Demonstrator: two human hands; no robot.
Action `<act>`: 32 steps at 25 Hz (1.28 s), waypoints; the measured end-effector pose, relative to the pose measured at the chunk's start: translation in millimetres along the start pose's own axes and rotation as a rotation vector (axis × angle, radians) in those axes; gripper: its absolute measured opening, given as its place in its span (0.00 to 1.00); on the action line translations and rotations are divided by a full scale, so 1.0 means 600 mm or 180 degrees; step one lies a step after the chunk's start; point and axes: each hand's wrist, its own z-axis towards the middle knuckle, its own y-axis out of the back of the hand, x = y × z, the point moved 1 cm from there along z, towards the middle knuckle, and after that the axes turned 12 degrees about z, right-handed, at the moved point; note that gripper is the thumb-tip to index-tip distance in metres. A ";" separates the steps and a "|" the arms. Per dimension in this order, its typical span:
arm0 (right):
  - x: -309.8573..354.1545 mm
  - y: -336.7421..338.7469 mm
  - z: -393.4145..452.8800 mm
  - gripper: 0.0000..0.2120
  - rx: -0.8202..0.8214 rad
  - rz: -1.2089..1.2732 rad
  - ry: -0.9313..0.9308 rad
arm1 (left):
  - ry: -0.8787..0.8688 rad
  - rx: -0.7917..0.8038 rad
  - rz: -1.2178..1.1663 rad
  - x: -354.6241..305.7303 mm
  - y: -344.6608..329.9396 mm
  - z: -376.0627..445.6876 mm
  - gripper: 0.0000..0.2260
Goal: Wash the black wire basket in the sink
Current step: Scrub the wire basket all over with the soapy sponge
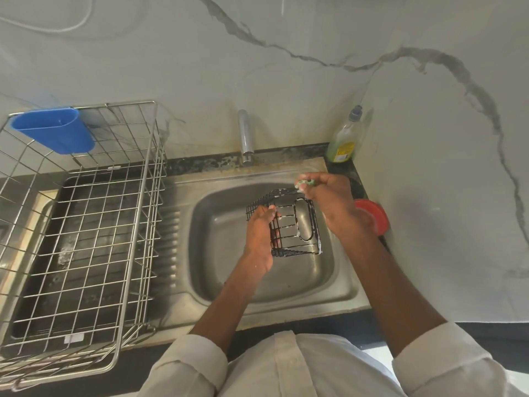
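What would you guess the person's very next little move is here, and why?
Probably drawing the green scrubber down along the black wire basket. The right hand pinches it at the basket's top far edge, the left hand steadies the basket over the sink, and suds cover only some wires.

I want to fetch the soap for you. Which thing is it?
Find the sink, then the back right corner of the counter by the wall. The soap bottle stands there, clear with yellow-green liquid and a grey cap, taller than the red thing nearby.
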 end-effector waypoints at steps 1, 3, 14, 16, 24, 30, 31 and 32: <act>-0.007 0.006 0.001 0.11 -0.0099 -0.0234 0.0202 | -0.0007 -0.0006 -0.0033 0.001 0.000 0.004 0.04; -0.015 0.015 0.009 0.11 -0.0262 -0.0696 0.0623 | 0.0030 0.0018 -0.0057 0.002 0.002 0.004 0.06; -0.062 0.028 -0.038 0.12 0.0201 -0.2415 0.1134 | 0.0413 -0.0319 -0.0766 -0.003 0.019 0.007 0.05; -0.064 0.030 -0.032 0.12 0.0119 -0.2288 0.0838 | 0.0482 -0.0339 -0.0795 0.000 0.024 0.007 0.04; -0.058 0.015 -0.028 0.05 -0.0268 -0.1082 0.0485 | 0.0605 -0.0149 -0.1041 -0.010 0.031 0.006 0.06; -0.054 0.009 -0.012 0.11 0.0131 -0.1597 0.1073 | 0.0546 -0.0132 -0.0845 -0.003 0.023 0.010 0.08; -0.049 -0.002 -0.003 0.11 0.0187 -0.1935 0.1222 | 0.0523 -0.0133 -0.0791 -0.003 0.021 0.010 0.08; -0.039 -0.012 0.005 0.12 0.0229 -0.2221 0.1270 | 0.0538 -0.0135 -0.0764 -0.004 0.020 0.009 0.08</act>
